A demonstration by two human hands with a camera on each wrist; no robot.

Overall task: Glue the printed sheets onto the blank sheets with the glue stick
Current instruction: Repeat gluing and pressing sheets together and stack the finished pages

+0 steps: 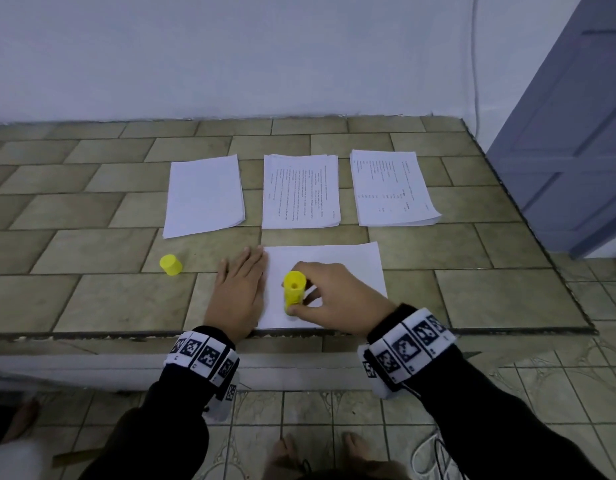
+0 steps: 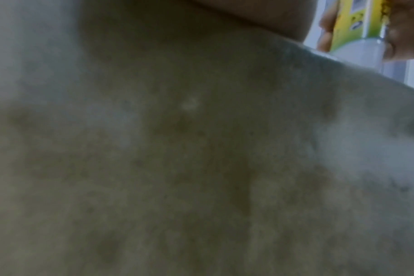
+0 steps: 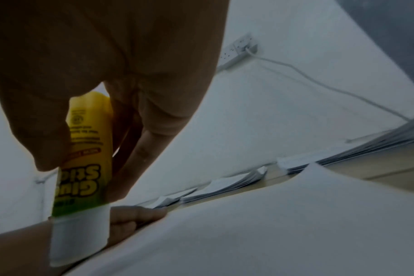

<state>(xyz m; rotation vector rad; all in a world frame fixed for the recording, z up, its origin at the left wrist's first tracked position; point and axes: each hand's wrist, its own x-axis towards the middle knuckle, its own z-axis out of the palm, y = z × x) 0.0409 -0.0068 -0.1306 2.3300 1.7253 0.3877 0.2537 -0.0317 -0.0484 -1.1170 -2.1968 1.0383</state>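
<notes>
Standing nearly upright with its white glue end down, the yellow plastic glue stick [image 1: 294, 289] presses on the plain white sheet of paper [image 1: 337, 265] that lies at the near edge of the tiled stone bench [image 1: 92, 244]. The right hand [image 1: 337, 296] has its fingers and thumb curled round the barrel of the stick; the right wrist view shows the thumb [image 3: 50, 130] on one side of the printed label and the fingers on the other, with the white end of the stick meeting the paper. The left hand [image 1: 239, 292] lies flat just beside the stick, fingers straight and close together, pressing on the left edge of the same sheet with most of the palm on the bench tiles. The left wrist view is mostly a blurred, dark close-up of the bench surface, with the glue stick showing in its upper right corner.

A round yellow plastic cap [image 1: 170, 265] lies on the bench to the left of the left hand, apart from it. Farther back, three stacks sit in a row, well apart from the hands: a stack of blank white sheets [image 1: 204, 195] on the left, a stack of printed sheets [image 1: 301, 190] in the middle, and a second stack of printed sheets [image 1: 393, 188] on the right.
</notes>
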